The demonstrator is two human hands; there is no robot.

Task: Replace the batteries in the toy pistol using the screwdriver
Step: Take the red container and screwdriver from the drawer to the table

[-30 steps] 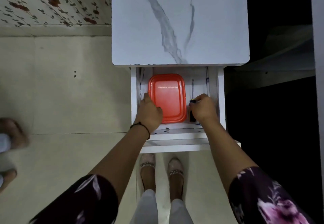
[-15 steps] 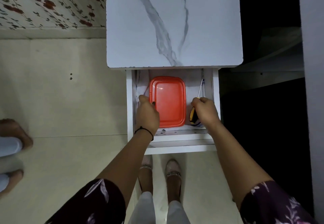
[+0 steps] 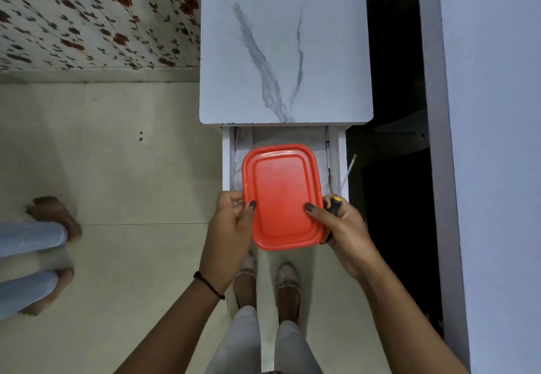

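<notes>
L hand grips the red box's left edge, thumb on the lid; R hand clasps the right edge plus the screwdriver handle against it, box held lid-up over the open drawer's front. I'd keep it level w/ both hands and set it on the marble top before sorting the tool, as the R grip does double duty and could slip. Screwdriver's long axis runs near-to-far, tip pointing away and a bit right over the drawer's right wall; toy pistol not in view, can't tell if it's in the box.
</notes>
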